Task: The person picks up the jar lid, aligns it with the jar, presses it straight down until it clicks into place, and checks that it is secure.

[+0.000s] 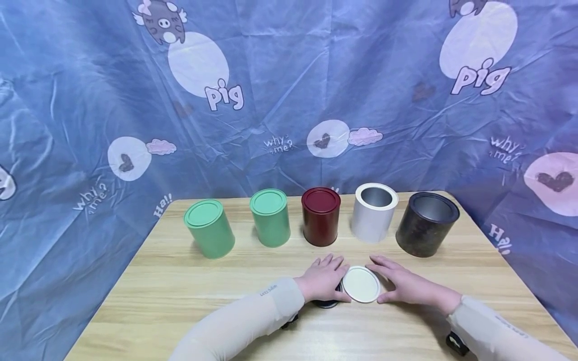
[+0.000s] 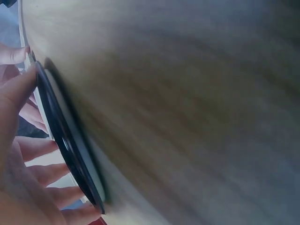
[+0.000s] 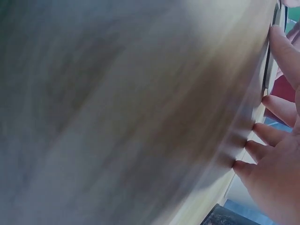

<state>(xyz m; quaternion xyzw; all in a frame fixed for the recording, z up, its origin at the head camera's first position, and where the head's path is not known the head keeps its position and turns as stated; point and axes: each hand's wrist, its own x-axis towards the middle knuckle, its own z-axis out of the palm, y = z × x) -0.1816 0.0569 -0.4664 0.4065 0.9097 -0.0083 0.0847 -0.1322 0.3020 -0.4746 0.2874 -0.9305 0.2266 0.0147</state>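
Observation:
My left hand (image 1: 323,279) spans a black lid (image 1: 326,304), mostly hidden under the palm in the head view. In the left wrist view, the thumb and fingers hold the black lid (image 2: 70,145) by its rim; a paler round layer shows beneath it. Just to its right lies a white lid (image 1: 361,284), face up on the table. My right hand (image 1: 404,284) has its thumb and index finger at the white lid's right side, on opposite edges. Its other fingers (image 3: 267,136) are spread, with tips on or close to the tabletop.
Along the back stand two green lidded cans (image 1: 209,230) (image 1: 271,220), a dark red lidded can (image 1: 320,220), an uncovered white can (image 1: 373,218) and an uncovered black can (image 1: 422,230). A blue printed cloth (image 1: 280,90) hangs behind the wooden table (image 1: 180,291).

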